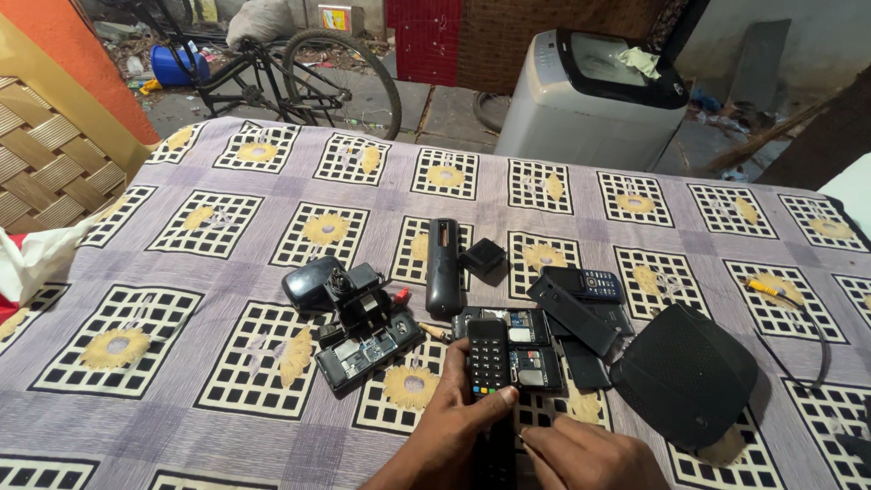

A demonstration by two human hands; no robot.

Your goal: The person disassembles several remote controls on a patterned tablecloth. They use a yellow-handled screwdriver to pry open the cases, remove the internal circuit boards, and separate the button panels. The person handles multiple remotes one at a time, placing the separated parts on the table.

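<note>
Low down, left hand (451, 419) pinches keypad phone (487, 358).

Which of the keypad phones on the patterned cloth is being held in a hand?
The black keypad phone nearest the bottom edge, gripped by the left hand. The other keypad phone lies untouched farther back to the right, showing blue-lit keys.

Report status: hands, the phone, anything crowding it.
Left hand grips keypad phone, thumb across its lower end. Right hand beside it, grip unclear. Opened phone bodies crowd it on the cloth.
</note>
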